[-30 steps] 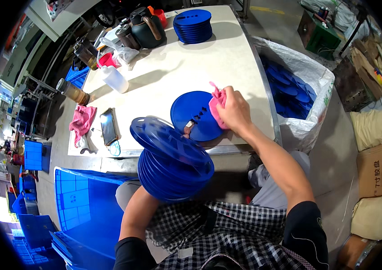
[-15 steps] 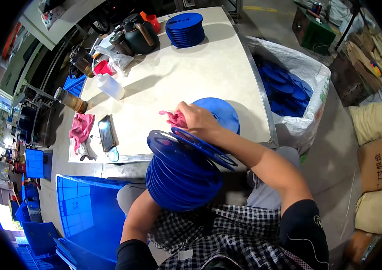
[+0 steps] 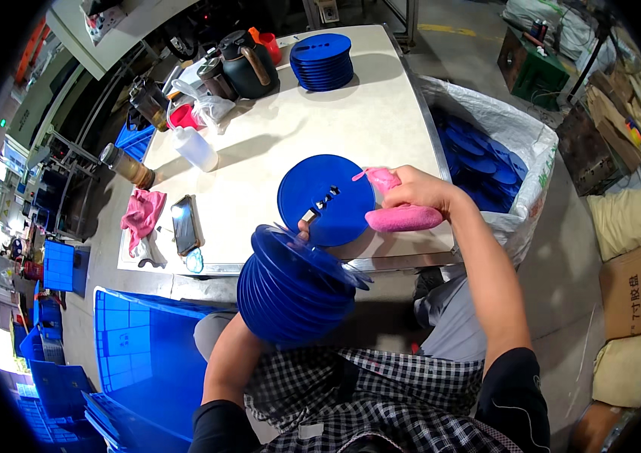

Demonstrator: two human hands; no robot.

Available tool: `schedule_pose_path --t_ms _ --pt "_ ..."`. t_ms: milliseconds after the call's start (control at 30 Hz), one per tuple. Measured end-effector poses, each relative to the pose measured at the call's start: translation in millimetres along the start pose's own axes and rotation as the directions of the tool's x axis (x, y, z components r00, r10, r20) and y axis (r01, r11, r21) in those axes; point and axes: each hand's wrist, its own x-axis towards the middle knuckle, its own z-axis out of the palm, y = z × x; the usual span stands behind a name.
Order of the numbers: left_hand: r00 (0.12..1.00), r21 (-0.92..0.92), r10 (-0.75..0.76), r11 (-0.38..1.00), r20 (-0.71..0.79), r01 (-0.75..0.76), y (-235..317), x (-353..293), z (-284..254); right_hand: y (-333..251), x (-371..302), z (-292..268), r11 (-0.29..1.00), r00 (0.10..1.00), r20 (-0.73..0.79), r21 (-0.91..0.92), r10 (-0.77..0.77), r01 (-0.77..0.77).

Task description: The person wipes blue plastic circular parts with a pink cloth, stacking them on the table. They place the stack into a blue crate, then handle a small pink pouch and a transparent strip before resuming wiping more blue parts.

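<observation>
A tilted stack of thin blue plastic discs [image 3: 290,294] rests over my lap, carried by my left hand [image 3: 304,231]. Only fingertips of that hand show at the stack's upper edge; the discs hide the rest. My right hand [image 3: 415,190] is closed round a pink cloth [image 3: 405,218], whose ends hang out on both sides of the fist. Just left of the cloth, a blue disc [image 3: 347,198] with a row of small cut-outs lies flat near the table's front edge, partly behind the held stack.
On the table [image 3: 252,170] stand a neat blue disc stack [image 3: 322,64], a dark jug [image 3: 249,66], a white squeeze bottle [image 3: 195,149] and a phone [image 3: 184,225]. A white sack [image 3: 513,113] of blue discs is at the right. Lower left sits a blue crate [image 3: 147,355].
My right hand with the pink cloth has moved right, away from the held stack. The flat disc on the table now shows further left. The held stack has shifted slightly left.
</observation>
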Motion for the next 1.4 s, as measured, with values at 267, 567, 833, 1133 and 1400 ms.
schedule_pose_path --t_ms 267,567,833,1133,1400 --pt "0.997 -0.037 -0.011 0.999 0.075 0.013 5 14 3 3 18 14 0.978 0.977 -0.193 0.165 -0.092 0.125" --pt "0.991 -0.119 0.046 0.992 0.127 -0.030 16 1 -10 -32 -35 55 0.836 0.854 0.113 -0.175 -0.508 0.520" --pt "0.985 -0.158 0.092 0.985 0.146 -0.069 23 -10 -11 -11 -4 39 0.782 0.786 -0.445 0.253 -0.429 0.570" --pt "0.973 -0.213 0.086 0.976 0.215 -0.039 21 1 -14 -50 -6 103 0.833 0.797 0.271 0.037 -0.540 0.551" --pt "0.947 -0.316 0.073 0.948 0.314 0.032 18 12 -15 -51 -20 83 0.813 0.862 0.444 -0.391 -0.243 0.431"
